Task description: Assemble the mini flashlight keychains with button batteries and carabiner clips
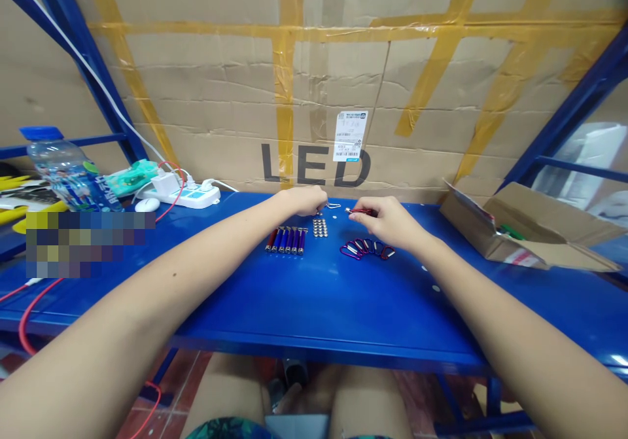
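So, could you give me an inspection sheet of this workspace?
Surface: blue tabletop, a few pale spots toward the right.
Job's things: a row of slim tubes, a grid of small silver parts, fanned carabiner-like clips.
Clutter: bottle and power strip at left; open cardboard box at right.
Hands: left hand at the grid's far edge, hold unclear; right hand pinches a red piece with a silver end.
Cables: red cable at front left; white cable along the left frame.
Surroundings: cardboard marked LED behind; blue frame.

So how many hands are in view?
2: the left hand, just behind the small round metal pieces, and the right hand, behind the clips, holding a small red thing.
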Demonstrator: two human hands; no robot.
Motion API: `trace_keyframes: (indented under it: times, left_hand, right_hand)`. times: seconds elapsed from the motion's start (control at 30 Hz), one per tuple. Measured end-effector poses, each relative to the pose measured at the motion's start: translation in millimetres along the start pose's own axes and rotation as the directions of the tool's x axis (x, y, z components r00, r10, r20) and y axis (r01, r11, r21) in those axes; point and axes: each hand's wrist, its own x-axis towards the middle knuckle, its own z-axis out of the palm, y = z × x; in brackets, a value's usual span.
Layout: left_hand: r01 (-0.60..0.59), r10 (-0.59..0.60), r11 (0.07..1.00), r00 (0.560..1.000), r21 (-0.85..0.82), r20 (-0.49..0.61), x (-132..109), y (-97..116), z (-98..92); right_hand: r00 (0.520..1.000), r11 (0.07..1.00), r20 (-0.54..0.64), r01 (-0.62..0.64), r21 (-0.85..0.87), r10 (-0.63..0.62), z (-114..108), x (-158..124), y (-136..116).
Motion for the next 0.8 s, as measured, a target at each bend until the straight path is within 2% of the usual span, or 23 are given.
trace_keyframes:
  times: [0.27, 0.5, 0.6, 0.8]
  left_hand:
    - [0.002, -0.002, 1.000, 0.999, -0.014, -0.044, -8, -9, 5.7]
    - [-0.077, 0.068, 0.996, 0.979, -0.038, -0.191, -26, -21, 13.9]
    - [-0.046, 0.039, 0.998, 0.982, -0.034, -0.186, -32, -21, 17.8]
    - [-0.010, 0.002, 0.999, 0.990, -0.051, -0.143, -36, -14, 18.0]
  right_hand:
    - [1.000, 1.000, 0.009, -0.016, -0.010, 0.016, 0, 0, 3]
    - [0.997, 0.998, 0.048, -0.061, -0.008, 0.061, 8, 11, -1]
    - [0.991, 0.998, 0.117, -0.066, -0.018, 0.068, 21, 23, -1]
    - [0.981, 0.984, 0.180, -0.041, -0.173, 0.072, 41, 41, 11]
